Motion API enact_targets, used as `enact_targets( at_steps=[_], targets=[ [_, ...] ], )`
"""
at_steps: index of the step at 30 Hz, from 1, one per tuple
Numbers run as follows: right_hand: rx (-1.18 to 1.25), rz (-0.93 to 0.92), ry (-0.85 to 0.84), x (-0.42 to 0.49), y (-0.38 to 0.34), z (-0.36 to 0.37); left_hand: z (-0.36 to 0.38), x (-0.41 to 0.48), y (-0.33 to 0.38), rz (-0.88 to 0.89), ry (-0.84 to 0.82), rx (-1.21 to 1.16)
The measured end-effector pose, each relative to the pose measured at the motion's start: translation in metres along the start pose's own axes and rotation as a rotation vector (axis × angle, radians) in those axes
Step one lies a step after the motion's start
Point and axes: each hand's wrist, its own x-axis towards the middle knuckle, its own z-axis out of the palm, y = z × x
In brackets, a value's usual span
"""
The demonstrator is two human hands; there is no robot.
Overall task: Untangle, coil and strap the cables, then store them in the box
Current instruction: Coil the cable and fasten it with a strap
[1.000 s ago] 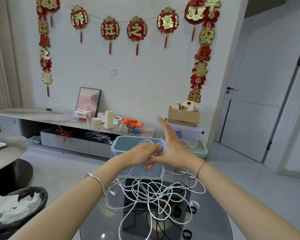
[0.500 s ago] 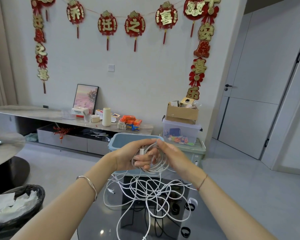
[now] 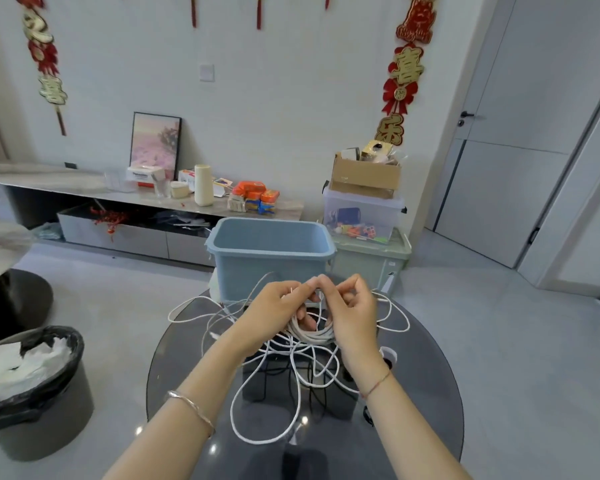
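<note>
Above a round dark glass table, my left hand holds a small coil of white cable with curled fingers. My right hand pinches a strand of the same cable at the coil's top, its fingertips meeting those of the left hand. The loose rest of the white cable lies in tangled loops on the glass below. A blue plastic box stands open at the table's far edge, just beyond my hands.
Black strap rings lie on the glass to the right, partly behind my right wrist. A dark bin lined with a black bag stands on the floor at left. Stacked storage boxes stand behind the blue box.
The camera has tilted down. My hands have dropped lower, towards the table, and the right hand has gone from flat and upright to pinching the cable at the coil.
</note>
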Motion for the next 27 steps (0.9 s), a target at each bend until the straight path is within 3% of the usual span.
enact_targets(
  at_steps=[13, 20, 25, 27],
  targets=[
    [-0.156, 0.162, 0.010, -0.015, 0.068, -0.034, 0.041, 0.009, -0.073, -0.034, 0.031, 0.125],
    [-0.375, 0.218, -0.220, -0.009, 0.059, -0.071, 0.060, 0.016, -0.082, -0.091, 0.001, 0.144],
    [-0.343, 0.295, 0.002, 0.008, 0.043, -0.116, 0.063, 0.014, -0.081, -0.131, -0.023, 0.092],
    [-0.453, 0.349, -0.038, 0.009, 0.041, -0.136, 0.064, 0.012, -0.082, -0.137, -0.035, 0.094]
  ],
)
